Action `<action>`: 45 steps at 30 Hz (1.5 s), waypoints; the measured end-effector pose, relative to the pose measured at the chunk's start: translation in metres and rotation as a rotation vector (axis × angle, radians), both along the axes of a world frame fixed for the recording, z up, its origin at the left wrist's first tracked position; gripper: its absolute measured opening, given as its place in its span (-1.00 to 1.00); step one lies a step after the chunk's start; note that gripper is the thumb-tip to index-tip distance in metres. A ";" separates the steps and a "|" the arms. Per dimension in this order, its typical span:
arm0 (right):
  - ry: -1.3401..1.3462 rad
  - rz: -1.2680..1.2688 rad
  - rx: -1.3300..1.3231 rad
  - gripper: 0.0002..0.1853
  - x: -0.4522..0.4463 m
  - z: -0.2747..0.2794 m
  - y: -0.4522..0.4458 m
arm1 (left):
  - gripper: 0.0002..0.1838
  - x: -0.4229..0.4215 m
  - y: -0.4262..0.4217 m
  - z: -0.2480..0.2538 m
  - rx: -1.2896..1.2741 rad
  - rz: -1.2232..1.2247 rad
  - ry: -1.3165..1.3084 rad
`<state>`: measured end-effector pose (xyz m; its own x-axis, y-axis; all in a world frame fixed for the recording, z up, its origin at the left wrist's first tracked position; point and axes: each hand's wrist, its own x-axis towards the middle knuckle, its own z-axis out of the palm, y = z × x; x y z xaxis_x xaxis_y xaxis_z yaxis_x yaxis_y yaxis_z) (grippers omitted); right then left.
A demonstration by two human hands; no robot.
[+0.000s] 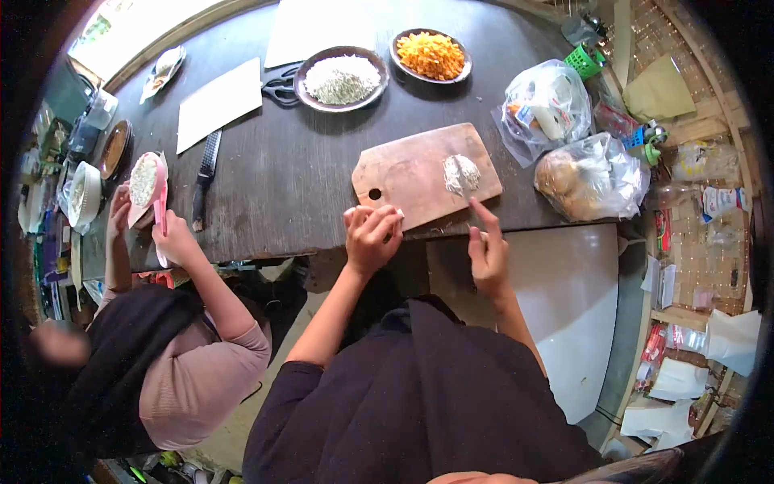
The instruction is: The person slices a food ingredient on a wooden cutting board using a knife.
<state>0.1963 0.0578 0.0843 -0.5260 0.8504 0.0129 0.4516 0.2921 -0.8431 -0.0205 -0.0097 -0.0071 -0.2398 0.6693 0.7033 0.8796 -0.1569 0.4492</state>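
Observation:
A wooden cutting board (415, 165) with a hole near its left end lies at the table's near edge. On its right part sits a small heap of white powder (461, 174). My left hand (373, 240) is at the board's near left edge with its fingers curled in; whitish bits show at the fingertips, and what they hold, if anything, is hidden. Just below the powder, my right hand (489, 256) points its index finger toward the heap, the other fingers loosely bent. It holds nothing that I can see.
Beyond the board stand a pan of white grated or powdery food (343, 79) and a bowl of orange pieces (430, 56). Plastic bags (592, 177) lie right. A grater (207, 173) lies left, near a co-worker's hands (179, 240) holding a pink-handled utensil (147, 181).

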 end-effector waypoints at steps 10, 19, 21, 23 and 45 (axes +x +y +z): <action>0.041 0.048 -0.378 -0.46 -0.018 -0.028 -0.029 | -0.82 0.005 -0.004 0.004 -0.049 0.009 -0.051; 0.195 0.036 -0.691 -0.61 -0.030 -0.031 -0.024 | -0.78 0.003 -0.002 0.002 -0.041 0.000 -0.052; 0.203 0.092 -0.713 -0.60 -0.033 -0.027 -0.021 | -0.77 0.003 -0.002 0.001 -0.048 -0.004 -0.066; 0.230 0.103 -0.745 -0.59 -0.034 -0.028 -0.021 | -0.74 0.003 -0.002 0.001 -0.053 0.002 -0.079; 0.247 0.191 -0.872 -0.58 -0.035 -0.026 0.000 | -0.77 0.001 -0.005 0.005 -0.096 -0.012 -0.117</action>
<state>0.1611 0.0573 0.0582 -0.7258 0.5110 -0.4605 0.2391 -0.4403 -0.8654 -0.0191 -0.0145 -0.0021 -0.3077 0.7354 0.6038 0.8188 -0.1186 0.5617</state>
